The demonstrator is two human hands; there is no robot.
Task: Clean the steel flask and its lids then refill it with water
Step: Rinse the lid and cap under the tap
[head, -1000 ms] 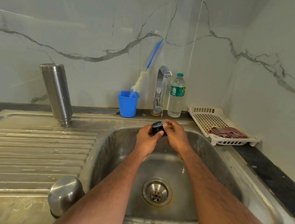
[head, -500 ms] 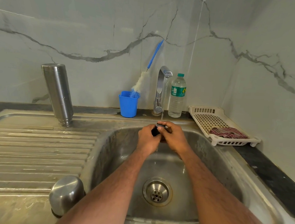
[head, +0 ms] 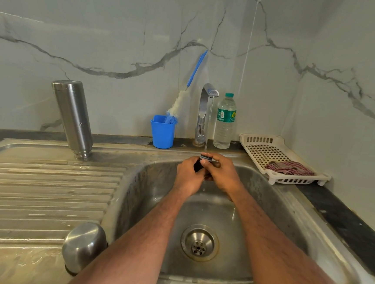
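Both-handed grip, left hand [head: 188, 176] and right hand [head: 221, 173] clamped on my black inner lid [head: 205, 158], now under the tap [head: 205, 111] stream, so rinsing's started.

Bare forearms, hairy; hands [head: 208, 175] bare; no sleeves in view, perhaps rolled higher.

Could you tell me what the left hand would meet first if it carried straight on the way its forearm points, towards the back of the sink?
Probably the tap: the left hand, gripping the black lid, points roughly at its base, though depth is unclear.
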